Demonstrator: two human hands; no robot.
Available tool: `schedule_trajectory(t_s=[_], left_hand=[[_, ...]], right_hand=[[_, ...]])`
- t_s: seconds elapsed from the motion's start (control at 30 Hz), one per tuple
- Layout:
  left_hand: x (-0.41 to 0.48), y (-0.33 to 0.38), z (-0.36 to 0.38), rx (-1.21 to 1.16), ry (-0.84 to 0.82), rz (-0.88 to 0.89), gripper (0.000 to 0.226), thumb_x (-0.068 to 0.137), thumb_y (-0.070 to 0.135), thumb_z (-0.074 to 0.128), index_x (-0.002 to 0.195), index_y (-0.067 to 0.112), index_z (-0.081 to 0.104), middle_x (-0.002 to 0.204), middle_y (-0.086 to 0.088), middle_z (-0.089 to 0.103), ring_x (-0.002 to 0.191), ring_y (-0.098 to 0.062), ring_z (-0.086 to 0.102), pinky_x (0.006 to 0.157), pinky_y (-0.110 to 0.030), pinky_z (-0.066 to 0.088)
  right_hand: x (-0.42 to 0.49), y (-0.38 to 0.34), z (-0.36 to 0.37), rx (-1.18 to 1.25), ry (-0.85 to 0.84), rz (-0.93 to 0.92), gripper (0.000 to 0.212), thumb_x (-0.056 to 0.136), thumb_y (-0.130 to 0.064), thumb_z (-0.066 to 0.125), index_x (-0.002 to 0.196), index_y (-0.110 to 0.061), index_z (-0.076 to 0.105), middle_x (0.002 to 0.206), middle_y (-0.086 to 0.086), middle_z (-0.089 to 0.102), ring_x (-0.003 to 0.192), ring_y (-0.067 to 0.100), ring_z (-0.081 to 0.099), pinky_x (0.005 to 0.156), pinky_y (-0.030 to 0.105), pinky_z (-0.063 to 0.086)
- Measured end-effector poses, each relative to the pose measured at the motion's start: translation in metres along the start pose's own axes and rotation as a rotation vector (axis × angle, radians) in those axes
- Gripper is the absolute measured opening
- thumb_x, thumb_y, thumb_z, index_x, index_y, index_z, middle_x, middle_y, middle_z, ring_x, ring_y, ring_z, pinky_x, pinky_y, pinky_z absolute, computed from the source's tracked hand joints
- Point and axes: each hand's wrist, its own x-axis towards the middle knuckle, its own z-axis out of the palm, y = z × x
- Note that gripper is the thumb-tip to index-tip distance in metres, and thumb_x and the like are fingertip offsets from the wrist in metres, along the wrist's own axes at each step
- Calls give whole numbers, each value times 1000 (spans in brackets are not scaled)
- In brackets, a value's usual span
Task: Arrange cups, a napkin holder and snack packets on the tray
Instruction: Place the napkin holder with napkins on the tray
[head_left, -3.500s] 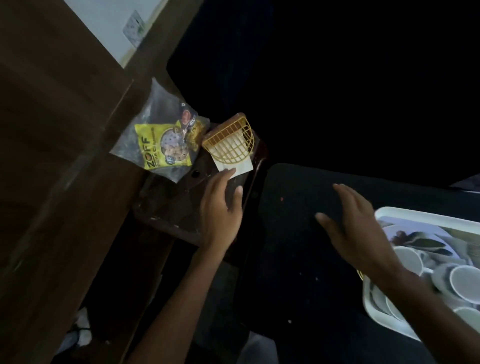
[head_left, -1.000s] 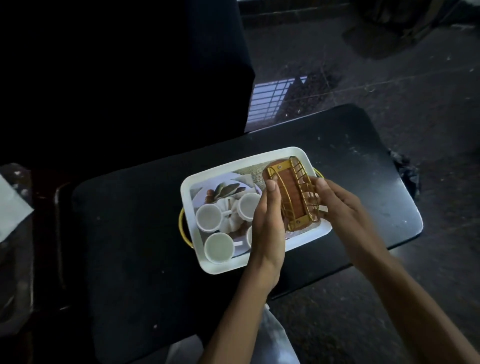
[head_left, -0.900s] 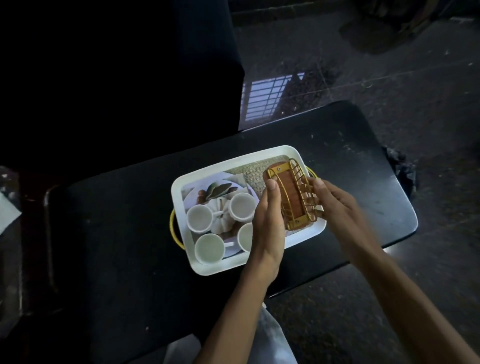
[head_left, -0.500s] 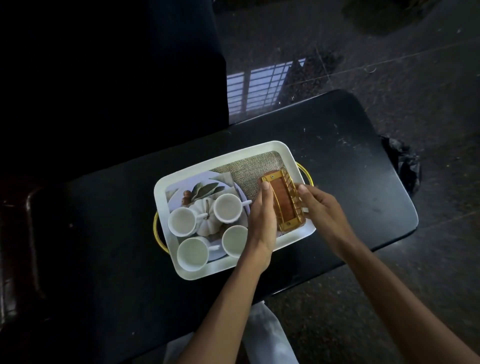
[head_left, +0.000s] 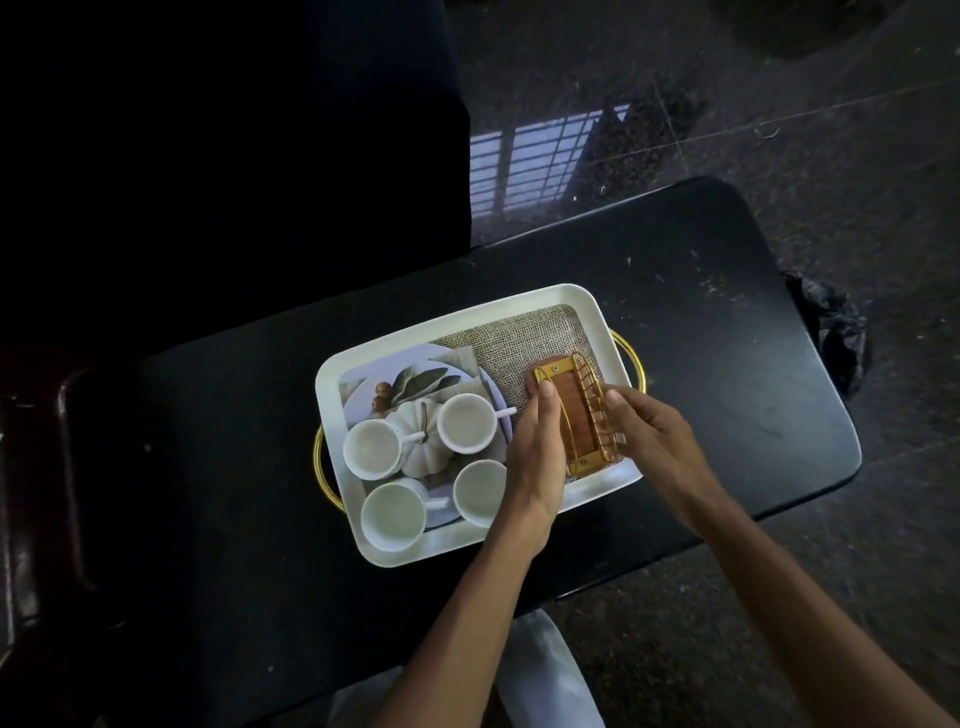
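Note:
A white tray with gold handles and a printed pumpkin picture lies on a black stool. Several empty white cups stand in its left half. The gold-wire napkin holder with a brown wooden base sits in the tray's right half, holding no napkins. My left hand presses against the holder's left side and my right hand against its right side, gripping it between them. No snack packets are in view.
The stool's black top extends left and right of the tray. A dark chair back rises behind it. A polished stone floor lies beyond, and a dark crumpled bag sits at the stool's right end.
Earlier the holder stood on a side table by a snack packet. It now rests in the tray between both hands, lowered and shifted slightly toward the tray's near right corner.

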Motion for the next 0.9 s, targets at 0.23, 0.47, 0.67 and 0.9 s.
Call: schedule_trajectory(t_s=[0.23, 0.47, 0.67, 0.9], left_hand=[[-17, 14, -13, -81, 23, 85, 31, 105, 51, 35, 114, 39, 62, 101, 34, 72, 99, 18, 64, 81, -11, 55], [-52, 31, -87, 210, 197, 452, 41, 105, 37, 44, 144, 27, 53, 150, 17, 50, 137, 18, 36, 114, -12, 33], [-55, 28, -192, 1070, 298, 689, 55, 106, 46, 32, 157, 23, 34, 169, -2, 18, 158, -20, 6, 128, -47, 10], [-67, 35, -325, 1524, 436, 584, 64, 103, 58, 23, 158, 25, 30, 169, -12, 14, 158, -31, 7, 123, -64, 10]], right_hand=[[-10, -21, 8, -227, 311, -168, 27, 101, -26, 52, 124, -19, 64, 125, 2, 63, 110, 17, 62, 88, 41, 57], [-31, -66, 63, -271, 269, -369, 29, 96, -19, 59, 125, -20, 62, 116, -12, 59, 105, 11, 61, 86, 24, 51], [-39, -92, 146, -835, 29, -480, 67, 100, -45, 45, 155, -13, 26, 163, 8, 23, 152, 27, 15, 120, 41, 21], [-48, -126, 269, -1098, -175, -572, 83, 96, -57, 40, 159, -17, 4, 167, 9, -1, 154, 28, -9, 123, 50, 14]])
